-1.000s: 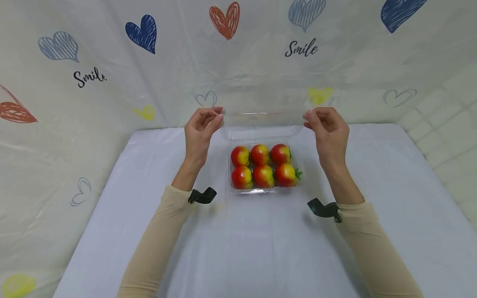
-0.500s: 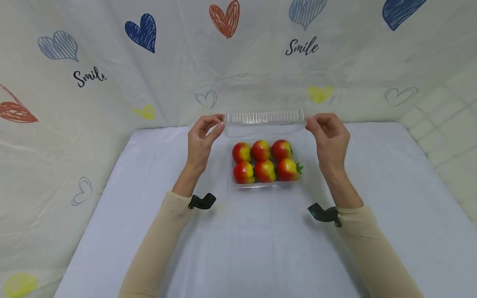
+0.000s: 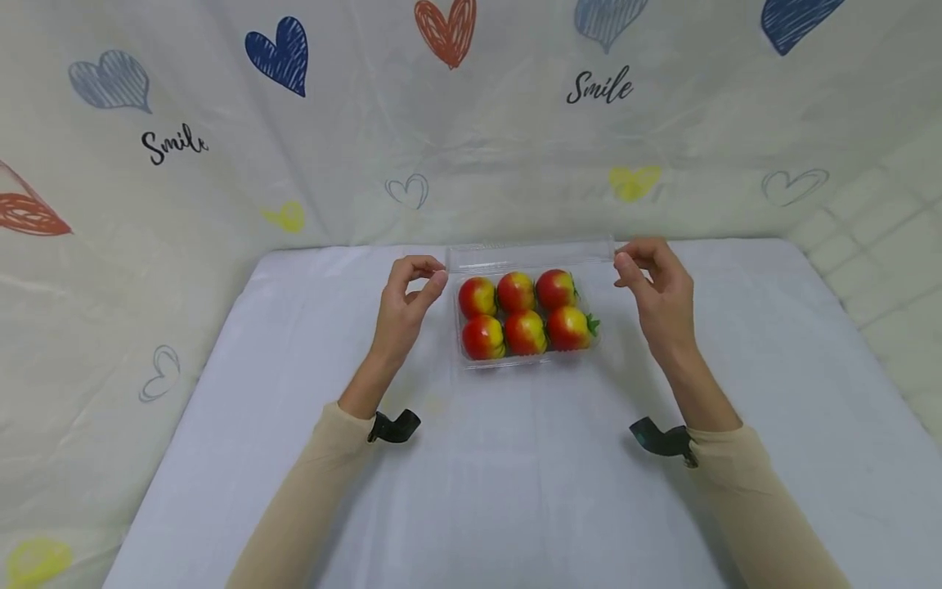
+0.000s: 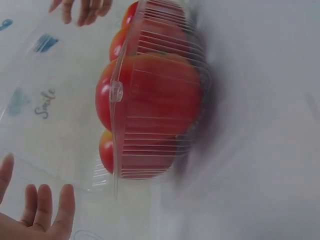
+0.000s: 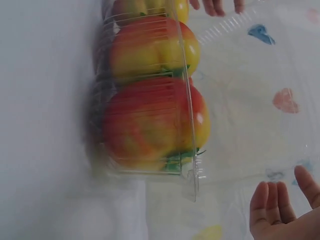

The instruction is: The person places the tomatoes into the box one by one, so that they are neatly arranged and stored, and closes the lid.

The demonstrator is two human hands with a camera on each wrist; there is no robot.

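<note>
A clear plastic clamshell box [image 3: 471, 366] holds several red-and-yellow fruits [image 3: 526, 332], some with green leaves, in two rows. Its see-through lid [image 3: 530, 255] is raised along the far side, and the backdrop's prints show through it in both wrist views. At the lid's left end is my left hand [image 3: 403, 307], its thumb and fingers apart in the left wrist view. Beside the right end is my right hand [image 3: 660, 298]; thumb and fingers stand apart in the right wrist view. Whether fingertips touch the clear plastic is hard to tell.
The box stands on a white-covered table [image 3: 471, 474], towards its far edge. Behind rises a pale backdrop [image 3: 508, 147] printed with hearts and "Smile". Each beige sleeve carries a black wrist mount, such as the left one [image 3: 394, 427].
The lid has come down from its higher position behind the fruits. Both hands have lowered with it, and the right hand has shifted slightly outward. The fruits stay in the box.
</note>
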